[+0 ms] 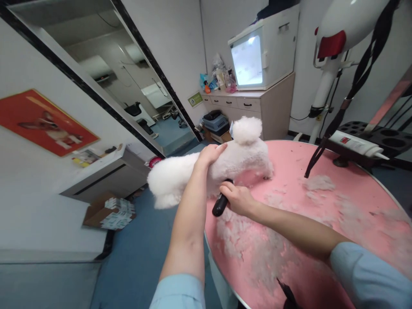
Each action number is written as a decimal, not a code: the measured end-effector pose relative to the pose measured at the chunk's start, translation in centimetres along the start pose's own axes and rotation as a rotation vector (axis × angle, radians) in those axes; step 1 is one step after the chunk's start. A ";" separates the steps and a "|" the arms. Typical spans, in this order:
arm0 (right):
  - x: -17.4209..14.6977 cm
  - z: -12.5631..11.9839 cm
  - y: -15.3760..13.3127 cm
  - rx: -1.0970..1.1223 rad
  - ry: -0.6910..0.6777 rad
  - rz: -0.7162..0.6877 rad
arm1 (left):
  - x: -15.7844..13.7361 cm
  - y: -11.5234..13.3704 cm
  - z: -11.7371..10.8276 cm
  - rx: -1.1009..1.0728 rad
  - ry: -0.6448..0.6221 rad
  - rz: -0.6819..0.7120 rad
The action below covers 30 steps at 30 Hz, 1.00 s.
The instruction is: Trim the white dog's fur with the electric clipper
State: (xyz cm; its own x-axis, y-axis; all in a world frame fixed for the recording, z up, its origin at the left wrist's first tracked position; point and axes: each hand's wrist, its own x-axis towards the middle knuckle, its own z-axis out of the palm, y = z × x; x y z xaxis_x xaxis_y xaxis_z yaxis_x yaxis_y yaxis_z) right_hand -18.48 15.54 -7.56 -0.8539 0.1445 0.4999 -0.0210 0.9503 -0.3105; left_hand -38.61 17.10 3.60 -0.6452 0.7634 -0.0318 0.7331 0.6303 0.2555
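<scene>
A white fluffy dog (236, 161) stands at the far left edge of the pink round table (289, 159), with a round tuft of fur on top at its right end. My left hand (210, 154) lies over the dog's back, fingers stretched out on the fur. In my right hand (236, 197) is a black hair clipper (220, 205), gripped by its body. The clipper's far end is against the dog's lower side, so its blade is hidden. Loose cut fur (267, 253) is scattered around my right forearm.
A black strap (341, 116) hangs over the table's right side. Beside it are a black tool tray (380, 133) and a white tube (357, 143). A dark pointed object (288, 294) lies at the near edge. Behind stand a cabinet (277, 107) and a lit white box (280, 47).
</scene>
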 end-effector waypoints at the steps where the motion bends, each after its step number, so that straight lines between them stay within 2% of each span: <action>1: -0.1 -0.2 -0.2 0.010 0.034 -0.072 | 0.1 0.0 -0.1 -0.008 -0.012 -0.001; 4: 0.2 -0.9 -0.9 0.011 0.143 -0.198 | 0.3 -0.4 -0.2 -0.018 -0.033 -0.009; 7: 0.8 -0.9 -0.5 -0.022 0.156 -0.119 | 0.2 -0.9 0.0 -0.020 -0.035 -0.029; 10: 0.6 -0.4 0.5 -0.073 0.092 0.006 | 0.2 -1.2 0.3 -0.006 -0.030 -0.045; 12: 0.1 -0.2 0.7 -0.090 0.057 0.041 | 0.3 -1.3 0.3 -0.003 -0.035 -0.050; 14: -0.3 -0.4 0.4 -0.070 0.071 -0.034 | 0.4 -1.3 0.1 0.000 -0.046 -0.046; 17: 0.0 -1.1 -0.3 -0.008 0.147 -0.219 | 0.4 -1.4 -0.1 0.031 -0.060 -0.048; 18: 0.2 -1.2 -0.4 0.000 0.158 -0.234 | 0.4 -1.4 -0.1 0.041 -0.059 -0.048; 20: 0.7 -1.1 -0.1 -0.010 0.137 -0.165 | 0.1 -1.4 -0.1 0.059 -0.051 -0.039; 23: 0.6 -0.3 1.1 -0.036 0.040 0.016 | -0.1 -1.1 0.1 0.084 -0.049 -0.037; 25: 0.0 0.0 1.8 -0.019 0.005 0.068 | -0.1 -0.7 0.2 0.106 -0.055 -0.047; 27: -0.6 -0.2 2.3 0.047 0.051 0.017 | 0.1 -0.4 0.3 0.113 -0.069 -0.049; 30: -0.8 -0.8 2.9 0.189 0.204 -0.146 | 0.4 -0.1 0.4 0.102 -0.091 -0.025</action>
State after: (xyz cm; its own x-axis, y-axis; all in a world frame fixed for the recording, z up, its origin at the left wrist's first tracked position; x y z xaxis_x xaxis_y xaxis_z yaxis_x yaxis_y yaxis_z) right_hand -17.44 18.43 -8.17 -0.7130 0.0809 0.6965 -0.2482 0.8999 -0.3586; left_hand -38.88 17.43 3.14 -0.6447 0.7540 -0.1258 0.7382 0.6568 0.1541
